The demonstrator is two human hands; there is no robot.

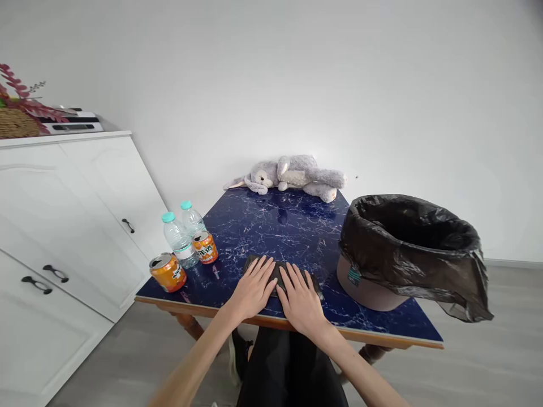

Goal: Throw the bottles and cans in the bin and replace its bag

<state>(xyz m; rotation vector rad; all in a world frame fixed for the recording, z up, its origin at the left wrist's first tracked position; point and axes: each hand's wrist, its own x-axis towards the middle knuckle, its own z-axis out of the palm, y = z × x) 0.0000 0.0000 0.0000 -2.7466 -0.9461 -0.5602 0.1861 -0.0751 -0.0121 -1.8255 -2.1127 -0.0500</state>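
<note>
My left hand (253,288) and my right hand (301,298) lie side by side, fingers stretched flat, on a folded black bag or cloth (278,268) near the front edge of a dark blue marbled table (275,226). Both hands press on it; most of it is hidden under them. To the right, a bin lined with a black plastic bag (407,249) stands on the table. At the left corner stand two orange cans (168,272) and two water bottles (180,240) with teal caps.
A grey plush toy (288,175) lies at the table's far edge against the white wall. A white cabinet (63,226) with dark handles stands to the left, with a basket of red leaves on top. Grey floor surrounds the table.
</note>
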